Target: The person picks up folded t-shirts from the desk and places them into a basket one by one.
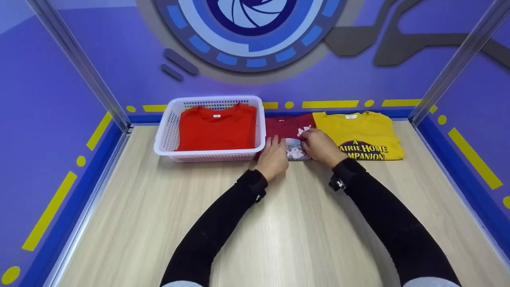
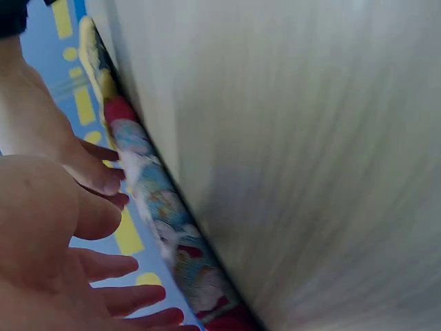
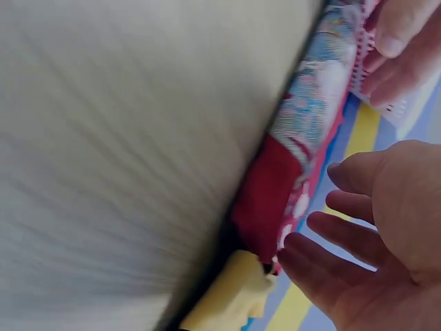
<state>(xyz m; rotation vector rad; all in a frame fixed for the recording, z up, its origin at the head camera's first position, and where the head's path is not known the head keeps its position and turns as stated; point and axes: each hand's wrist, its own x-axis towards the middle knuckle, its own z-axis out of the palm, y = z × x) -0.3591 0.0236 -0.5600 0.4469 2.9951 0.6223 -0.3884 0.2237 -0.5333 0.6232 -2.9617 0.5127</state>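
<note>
Presumably, maroon shirt [image 1: 288,129]: light, limp cloth that will bend under any touch; it does not look fragile or slippery, though the folded layers could slide apart if only the top one were lifted.
Best hold: both side edges at once, fingers well under and thumbs on top, so that all layers come together; a pinch at the collar [image 1: 281,120] alone would likely shake the folds loose.
Print [image 1: 295,151]: blue-grey with white figures, along the near part; it may be a little stiffer than the plain cloth.
Motif [image 1: 304,130]: small and white, higher up on the right.
Folds: a flat, low rectangle, collar at the far end, near edge rounded in the wrist views.
Place: on the table [image 1: 303,223], between the white basket [image 1: 203,152], where a red shirt [image 1: 217,131] lies, and the yellow shirt [image 1: 362,127].
Left hand [image 1: 274,158]: fingers spread, resting on the maroon shirt's left side, gripping nothing.
Right hand [image 1: 322,147]: fingers loosely extended at its right side, not curled round it.
</note>
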